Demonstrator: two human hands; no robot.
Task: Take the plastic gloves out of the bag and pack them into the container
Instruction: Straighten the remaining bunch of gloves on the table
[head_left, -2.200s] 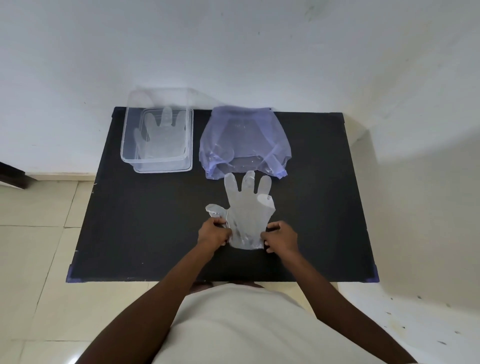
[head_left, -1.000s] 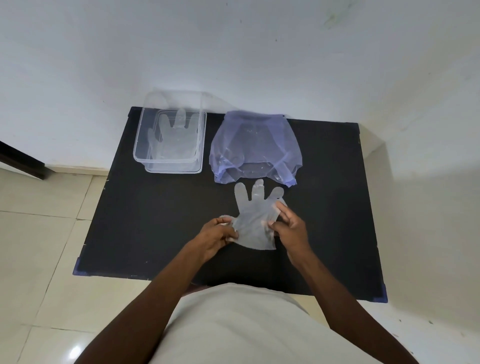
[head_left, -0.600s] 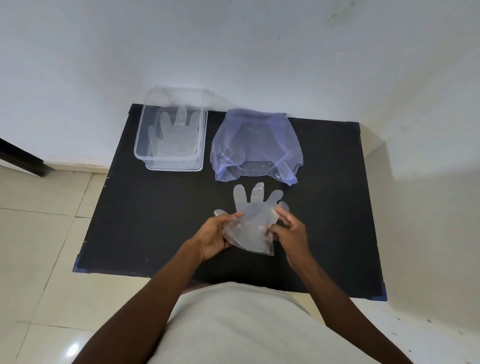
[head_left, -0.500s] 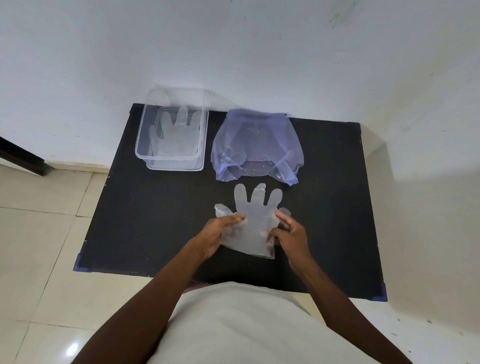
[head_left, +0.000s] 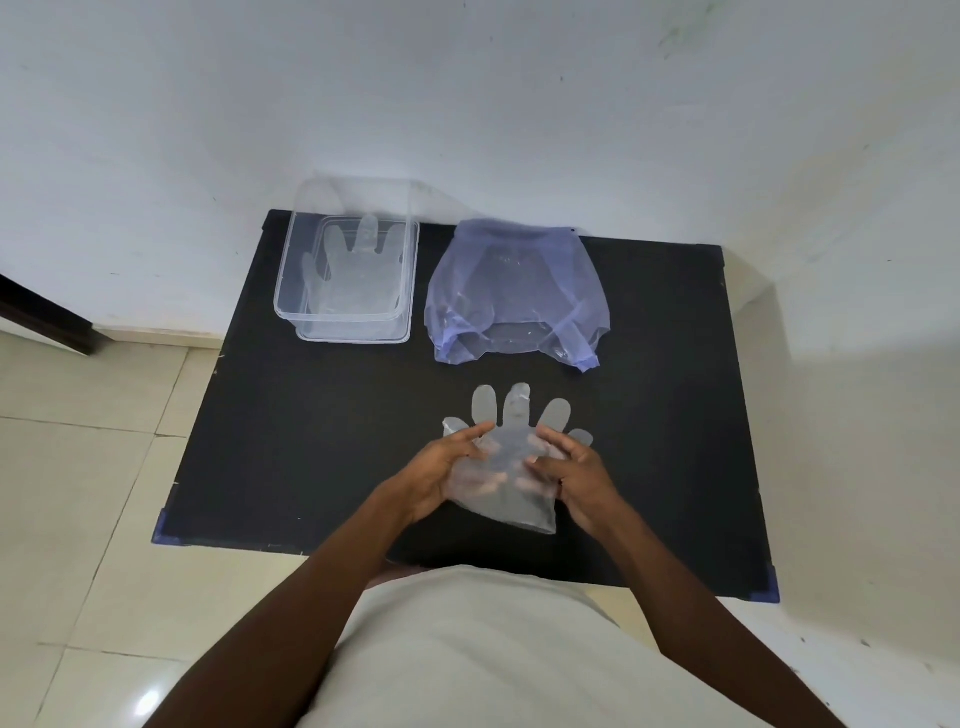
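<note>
A clear plastic glove (head_left: 511, 470) is held up flat over the black table (head_left: 311, 426), fingers pointing away from me. My left hand (head_left: 441, 467) grips its left side and my right hand (head_left: 569, 470) grips its right side, fingertips showing through the film. Behind it lies the bluish translucent bag (head_left: 517, 296), its mouth open towards me. At the back left stands the clear container (head_left: 348, 275) with a flat glove (head_left: 358, 275) lying in it.
A white wall runs right behind the table and along its right side. Pale floor tiles (head_left: 78, 467) lie to the left. Blue corner guards mark the near table corners (head_left: 769, 592). My pale shirt fills the bottom of the view.
The glove lay flat on the table with my hands at its cuff. Both hands have since slid up its sides and lifted it off the surface.
</note>
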